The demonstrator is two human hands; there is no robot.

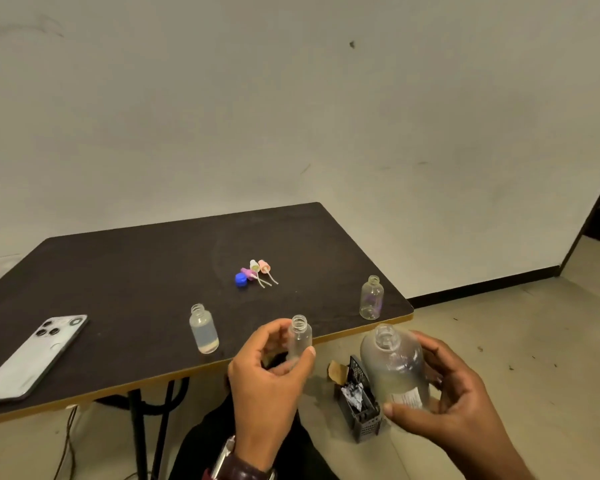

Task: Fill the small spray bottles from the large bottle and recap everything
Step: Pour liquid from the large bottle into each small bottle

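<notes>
Looks like a bare back room or makeshift workspace, not a lab or kitchen. Scuffed off-white wall (pixel 291 98) w/ black skirting (pixel 482 282), gritty concrete floor (pixel 499 341), 1 dark folding table (pixel 136 271) w/ a phone (pixel 32 355) on it, small black bin (pixel 362 410) on floor.

The dark table (pixel 136 271) carries a phone (pixel 32 356), two uncapped small bottles (pixel 204 329), and loose caps (pixel 253 273).

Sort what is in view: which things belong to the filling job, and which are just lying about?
Job: large bottle; held small bottle; filled small bottle; empty small bottle; three spray tops; blue cap.
Lying about: phone; black basket on the floor.
</notes>
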